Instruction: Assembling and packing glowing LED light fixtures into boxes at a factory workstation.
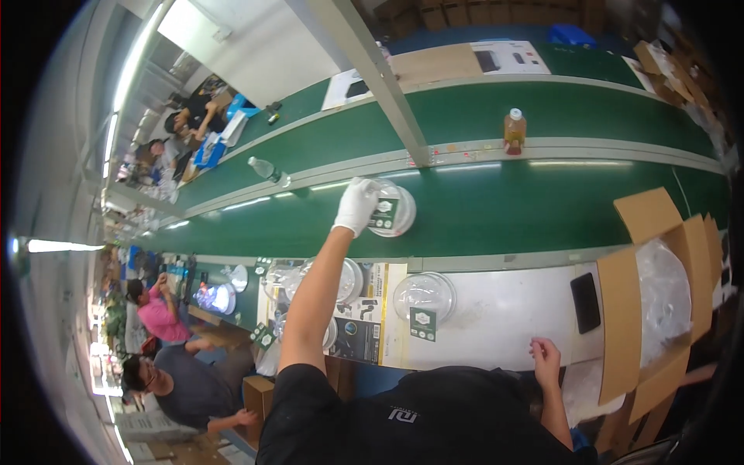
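My left hand point(357, 206), in a white glove, reaches forward over the green belt. Its fingers are closed at the edge of a clear round plastic container point(403, 218) that has a dark green card point(384, 211) on it. My right hand point(546, 359) is bare, above the near edge of the white worktop; its fingers are loosely bent and a little apart, with nothing in them. On the worktop between my arms lies another clear round container point(435, 291), with a green card point(423, 324) at its near side. More clear round containers point(353, 280) sit partly behind my left forearm.
An open cardboard box point(621, 298) with clear plastic inside stands at the right, beside a black phone point(587, 303). A bottle of amber drink point(514, 132) and a clear bottle point(268, 170) stand along the belt's far rail. A metal post point(380, 81) rises there. Co-workers point(194, 387) are at the left.
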Demonstrator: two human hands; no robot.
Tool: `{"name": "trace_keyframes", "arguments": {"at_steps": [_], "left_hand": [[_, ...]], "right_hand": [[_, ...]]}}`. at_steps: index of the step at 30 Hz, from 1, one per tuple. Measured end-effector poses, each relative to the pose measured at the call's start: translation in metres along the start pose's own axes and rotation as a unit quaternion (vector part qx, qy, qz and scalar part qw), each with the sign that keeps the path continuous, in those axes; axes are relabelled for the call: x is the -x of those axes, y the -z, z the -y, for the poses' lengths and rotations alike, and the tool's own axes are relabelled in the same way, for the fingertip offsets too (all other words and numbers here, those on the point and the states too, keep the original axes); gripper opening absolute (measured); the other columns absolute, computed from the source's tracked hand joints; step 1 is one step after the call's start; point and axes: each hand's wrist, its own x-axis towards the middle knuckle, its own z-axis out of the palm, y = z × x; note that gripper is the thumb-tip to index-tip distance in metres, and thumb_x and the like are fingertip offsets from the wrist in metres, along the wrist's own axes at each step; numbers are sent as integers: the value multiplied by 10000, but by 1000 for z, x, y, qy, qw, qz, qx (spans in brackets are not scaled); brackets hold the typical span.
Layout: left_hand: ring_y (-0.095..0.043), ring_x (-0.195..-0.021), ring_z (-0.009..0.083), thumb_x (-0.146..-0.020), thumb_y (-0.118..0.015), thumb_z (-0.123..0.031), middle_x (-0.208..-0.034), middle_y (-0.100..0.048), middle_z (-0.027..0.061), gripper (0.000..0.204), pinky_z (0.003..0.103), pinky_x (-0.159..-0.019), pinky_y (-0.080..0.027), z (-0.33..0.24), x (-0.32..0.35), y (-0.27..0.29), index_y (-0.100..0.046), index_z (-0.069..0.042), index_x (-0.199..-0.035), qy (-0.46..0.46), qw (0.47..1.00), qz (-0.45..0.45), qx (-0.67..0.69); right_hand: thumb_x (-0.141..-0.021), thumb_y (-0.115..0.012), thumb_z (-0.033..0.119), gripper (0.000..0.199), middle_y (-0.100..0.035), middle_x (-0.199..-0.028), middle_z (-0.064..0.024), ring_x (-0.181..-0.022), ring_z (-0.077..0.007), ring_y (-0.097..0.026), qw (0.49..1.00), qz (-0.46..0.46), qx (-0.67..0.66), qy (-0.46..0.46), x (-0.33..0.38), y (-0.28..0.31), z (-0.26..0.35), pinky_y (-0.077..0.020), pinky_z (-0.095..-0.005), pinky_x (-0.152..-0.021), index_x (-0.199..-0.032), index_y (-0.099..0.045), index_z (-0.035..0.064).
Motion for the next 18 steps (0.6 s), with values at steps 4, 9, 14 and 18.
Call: {"name": "trace_keyframes", "arguments": {"at_steps": [4, 9, 14, 18], "left_hand": [[-612, -875, 396, -857, -614, -94, -886, -643, 207, 109, 458, -802, -508, -111, 11, -1, -702, -35, -886, -71, 997, 5, 41], [-621, -895, 349, -849, -660, -71, -911, -621, 157, 63, 412, -808, -514, -229, 46, -9, -711, -66, -886, -12, 977, 42, 207], [-595, -945, 346, -879, -660, -103, -959, -577, 167, 88, 417, -858, -496, -295, 103, -36, -669, -36, -935, 1, 941, 88, 326], [-595, -940, 294, -928, -633, -110, -972, -567, 132, 112, 367, -846, -488, -298, 159, -59, -659, -34, -1007, 27, 918, 41, 394]], "right_hand": [[-981, -585, 71, 191, -687, -965, -69, -806, -162, -670, 991, 53, -120, 25, -75, -24, 2, -540, -290, -711, -1146, -648, -2], [-1039, -464, 506, 682, -336, -1579, -160, -1433, -296, -363, 942, 145, -302, -10, -126, -46, 0, -375, -453, -1126, -1550, -293, 87], [-974, -336, 721, 845, -155, -1663, -100, -1528, -315, -137, 569, 361, -734, 84, -120, -35, -31, -158, -555, -1217, -1606, -184, 180], [-947, -356, 755, 890, -201, -1651, -116, -1524, -336, -165, 755, 92, -646, -65, -45, -16, 52, -187, -579, -1211, -1609, -168, 191]]}}
